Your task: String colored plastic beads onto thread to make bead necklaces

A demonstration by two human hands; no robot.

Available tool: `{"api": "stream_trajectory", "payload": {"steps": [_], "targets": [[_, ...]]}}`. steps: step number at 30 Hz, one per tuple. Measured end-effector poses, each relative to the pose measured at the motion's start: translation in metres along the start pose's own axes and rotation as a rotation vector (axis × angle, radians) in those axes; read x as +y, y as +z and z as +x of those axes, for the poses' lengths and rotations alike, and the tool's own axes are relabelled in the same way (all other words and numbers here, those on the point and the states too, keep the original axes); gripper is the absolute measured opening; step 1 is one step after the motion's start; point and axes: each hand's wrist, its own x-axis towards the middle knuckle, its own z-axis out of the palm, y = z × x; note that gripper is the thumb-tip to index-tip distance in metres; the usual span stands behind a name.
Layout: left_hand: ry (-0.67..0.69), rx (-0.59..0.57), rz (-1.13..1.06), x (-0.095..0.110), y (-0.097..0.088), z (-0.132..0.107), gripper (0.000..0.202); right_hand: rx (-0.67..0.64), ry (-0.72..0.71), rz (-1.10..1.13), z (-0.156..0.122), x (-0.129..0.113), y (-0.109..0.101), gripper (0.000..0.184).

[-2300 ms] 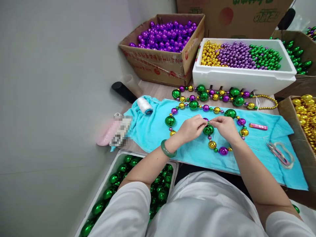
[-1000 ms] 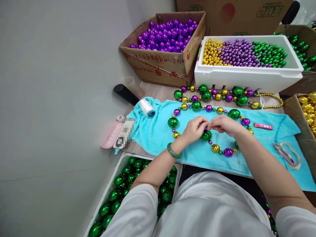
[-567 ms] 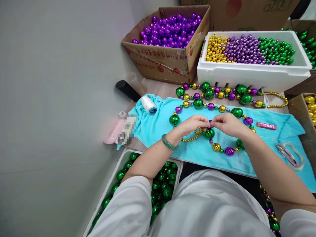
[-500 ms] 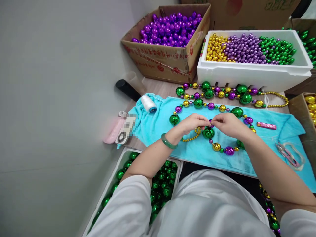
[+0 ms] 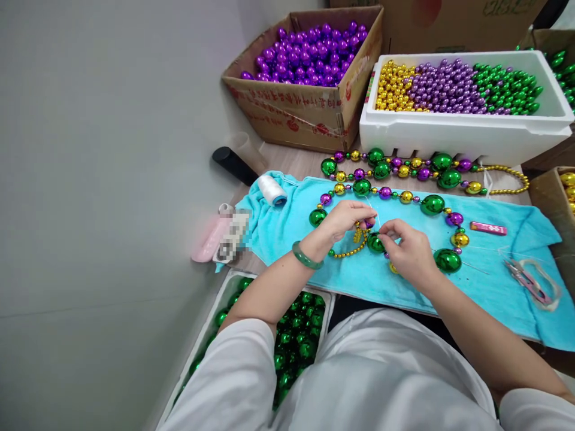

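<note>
On the turquoise towel (image 5: 296,233), the left hand (image 5: 347,218) pinches the bead necklace (image 5: 432,205). The right hand (image 5: 408,256), just nearer, grips it beside a green bead (image 5: 374,243).

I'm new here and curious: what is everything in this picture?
Cardboard box: one, brown, back left, holds purple balls.
Foam box: one, white, back right, holds gold, purple, green beads.
Foam tray: one, white, near left, holds green balls.
Towel: one, turquoise, centre.
Bead strand: one, green-purple-gold, looped on towel.
Further strands: count unclear, same colours, behind towel.
Thread spool: one, white, towel's left corner.
Pink stick: one, on towel, right.
Snips: one, pink, towel's right end.
Bracelet: one, green, left wrist.
Left hand: pinching the bead strand.
Right hand: pinching it beside a green ball.
</note>
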Motion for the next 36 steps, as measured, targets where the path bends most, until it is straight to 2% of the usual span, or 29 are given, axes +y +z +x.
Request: {"api": "stream_trajectory", "payload": {"steps": [6,9,12,14,16,20,21,22,24,26,28,30,33,36], "targets": [[-0.015,-0.031,0.019,-0.001,0.000,-0.002,0.012,-0.006,-0.189,-0.110,-0.009,0.006,0.017,0.010],[-0.041,-0.092,0.042,-0.002,0.000,-0.003,0.017,0.004,-0.297,-0.230,-0.010,0.009,0.024,0.015],[0.017,-0.144,0.082,-0.002,0.002,-0.007,0.020,0.026,-0.379,-0.351,-0.014,0.011,0.030,0.019],[0.111,-0.156,0.119,-0.002,0.004,-0.011,0.020,0.035,-0.417,-0.358,-0.017,0.010,0.028,0.018],[0.267,-0.140,0.194,-0.001,0.005,-0.017,0.019,0.080,-0.397,-0.280,-0.017,0.008,0.016,0.014],[0.612,-0.083,0.516,0.002,0.004,-0.027,0.013,0.246,-0.114,0.028,0.005,0.012,-0.019,0.015],[0.663,-0.088,0.590,0.003,0.005,-0.029,0.014,0.217,-0.059,0.152,0.015,0.015,-0.025,0.016],[0.698,-0.101,0.647,0.003,0.006,-0.030,0.014,0.134,-0.032,0.288,0.026,0.020,-0.027,0.019],[0.746,-0.135,0.725,0.004,0.008,-0.032,0.015,-0.143,0.019,0.521,0.044,0.030,-0.025,0.027],[0.779,-0.165,0.776,0.005,0.011,-0.033,0.017,-0.394,0.074,0.654,0.057,0.040,-0.016,0.031],[0.807,-0.183,0.815,0.007,0.012,-0.032,0.017,-0.549,0.112,0.682,0.062,0.048,-0.009,0.039],[0.828,-0.179,0.857,0.007,0.010,-0.030,0.017,-0.662,0.127,0.673,0.062,0.052,-0.008,0.041],[0.836,-0.135,0.898,0.004,0.005,-0.023,0.017,-0.818,0.134,0.704,0.060,0.055,-0.018,0.029],[0.823,-0.103,0.870,-0.004,0.004,-0.014,0.019,-0.875,0.151,0.771,0.059,0.058,-0.029,0.027]]}}
